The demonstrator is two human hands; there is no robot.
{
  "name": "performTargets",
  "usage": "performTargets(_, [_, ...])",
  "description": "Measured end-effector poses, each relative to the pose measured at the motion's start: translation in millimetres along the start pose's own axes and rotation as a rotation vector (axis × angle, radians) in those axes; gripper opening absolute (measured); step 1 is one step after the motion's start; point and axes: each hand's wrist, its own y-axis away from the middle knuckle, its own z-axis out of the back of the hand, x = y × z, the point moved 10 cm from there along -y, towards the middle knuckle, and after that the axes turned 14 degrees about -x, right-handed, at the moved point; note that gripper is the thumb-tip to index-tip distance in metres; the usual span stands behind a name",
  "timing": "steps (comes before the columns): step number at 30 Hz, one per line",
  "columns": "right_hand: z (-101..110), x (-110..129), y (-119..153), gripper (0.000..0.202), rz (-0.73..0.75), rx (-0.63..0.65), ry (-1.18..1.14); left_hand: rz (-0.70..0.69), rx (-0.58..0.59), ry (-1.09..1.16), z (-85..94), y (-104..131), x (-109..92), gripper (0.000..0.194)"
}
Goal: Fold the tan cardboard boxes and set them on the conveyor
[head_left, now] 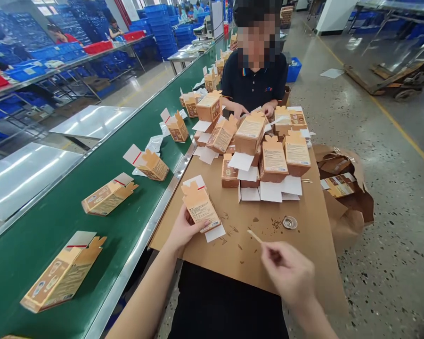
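My left hand (pixel 183 229) is closed around a small brown carton (pixel 202 210), thumb across its printed face. White flaps stick out at both the top and bottom ends of this carton. In my right hand (pixel 288 270) a thin pale wooden stick (pixel 255 236) is pinched, its tip pointing up and left over the cardboard tabletop (pixel 205 254). Just beyond that tip lies a small round metal dish (pixel 289 222), with dark crumbs scattered beside it. Brown smears mark the cardboard between my hands.
Stacked cartons (pixel 273 157) fill the table's far side, where a co-worker (pixel 256 80) sits with both hands at the pile. Along the left runs a green conveyor belt (pixel 116 235) bearing several open-flapped cartons (pixel 65 273) and silver pouches (pixel 154 143). A large paper bag (pixel 349 212) stands on the floor at right.
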Motion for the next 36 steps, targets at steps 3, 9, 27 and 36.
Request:
performTargets(3, [-62.7, 29.0, 25.7, 0.032, 0.044, 0.086, -0.083, -0.034, -0.010, 0.000, -2.0, 1.5, 0.3, 0.100])
performTargets(9, [-113.4, 35.7, 46.1, 0.037, 0.118, 0.140, -0.106, -0.092, -0.040, -0.032, -7.8, 5.3, -6.9, 0.091])
performTargets(27, [-2.9, 24.5, 29.5, 0.026, 0.008, 0.014, -0.171, -0.283, -0.019, -0.298, 0.5, 43.4, 8.2, 0.076])
performTargets(36, [-13.2, 27.1, 10.5, 0.024, 0.044, -0.015, -0.236, -0.347, -0.209, -0.354, 36.6, 29.5, -9.5, 0.073])
